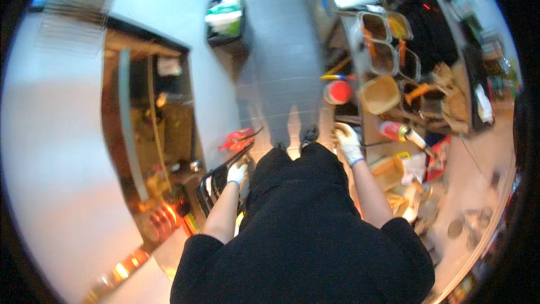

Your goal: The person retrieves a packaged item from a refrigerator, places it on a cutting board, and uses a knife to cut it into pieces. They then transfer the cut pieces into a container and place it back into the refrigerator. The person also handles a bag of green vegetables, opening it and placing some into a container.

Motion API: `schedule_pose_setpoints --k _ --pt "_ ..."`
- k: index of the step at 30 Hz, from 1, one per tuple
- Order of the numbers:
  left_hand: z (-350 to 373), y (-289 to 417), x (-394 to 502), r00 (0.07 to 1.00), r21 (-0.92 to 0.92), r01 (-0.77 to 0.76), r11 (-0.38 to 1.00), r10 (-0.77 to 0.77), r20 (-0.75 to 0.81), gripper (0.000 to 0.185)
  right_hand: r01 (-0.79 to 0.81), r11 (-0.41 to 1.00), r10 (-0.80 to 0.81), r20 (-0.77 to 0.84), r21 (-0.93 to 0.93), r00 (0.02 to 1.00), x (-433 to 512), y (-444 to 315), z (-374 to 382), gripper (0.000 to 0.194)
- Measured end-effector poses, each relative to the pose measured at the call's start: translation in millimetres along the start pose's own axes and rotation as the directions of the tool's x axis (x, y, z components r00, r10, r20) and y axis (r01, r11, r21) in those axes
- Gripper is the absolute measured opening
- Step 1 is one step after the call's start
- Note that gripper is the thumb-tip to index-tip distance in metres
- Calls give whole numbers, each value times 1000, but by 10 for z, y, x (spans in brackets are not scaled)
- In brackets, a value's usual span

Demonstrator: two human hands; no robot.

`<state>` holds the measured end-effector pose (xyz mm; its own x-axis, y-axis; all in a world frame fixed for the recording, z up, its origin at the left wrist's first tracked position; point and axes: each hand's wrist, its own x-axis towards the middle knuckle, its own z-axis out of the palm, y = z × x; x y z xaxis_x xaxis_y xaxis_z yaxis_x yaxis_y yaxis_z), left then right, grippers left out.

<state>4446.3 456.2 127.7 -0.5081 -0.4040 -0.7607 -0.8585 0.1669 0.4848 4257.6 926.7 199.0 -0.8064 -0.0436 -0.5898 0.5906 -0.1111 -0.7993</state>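
Both my hands wear white work gloves with blue cuffs. My left hand [237, 172] hangs low beside my left leg, next to a black case or bag [216, 185]; blur hides whether its fingers grip anything. A red object with a dark strap or cord [238, 139] lies just beyond that hand. On the other side, my right hand [348, 140] is held away from my leg with its fingers curled, and I cannot make out anything in it. It is close to the edge of a cluttered workbench [371, 131], below a red-topped can [339, 92].
Clear plastic containers [383, 58], a tan tub [380, 94], an orange-handled tool [417, 93] and a red canister with a nozzle [395, 131] crowd the right side. A bin [225, 29] stands ahead beside the grey tiled floor [282, 50]. A dark-framed opening [147, 46] is left.
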Motion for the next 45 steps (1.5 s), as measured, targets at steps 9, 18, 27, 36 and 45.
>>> schedule_pose_setpoints --k 9,18,27,36,45 --pt "-165 316 998 941 62 -69 996 44 335 27 138 939 -229 -276 -315 933 -807 -104 248 33" --pt "-191 653 2345 489 451 -853 -265 -98 867 25 111 993 -114 -680 -47 724 -2479 668 196 27" --pt "258 789 1242 689 -158 -21 987 128 713 27 373 896 188 -967 241 173 -3455 1518 -809 25" --pt "191 -101 -433 969 191 2 982 -49 241 44 314 940 -312 -713 -134 628 -2893 1311 -1229 21" --pt "312 -845 -1111 997 -80 73 994 -70 42 34 247 961 -266 -171 -124 949 -2059 1132 -957 22"
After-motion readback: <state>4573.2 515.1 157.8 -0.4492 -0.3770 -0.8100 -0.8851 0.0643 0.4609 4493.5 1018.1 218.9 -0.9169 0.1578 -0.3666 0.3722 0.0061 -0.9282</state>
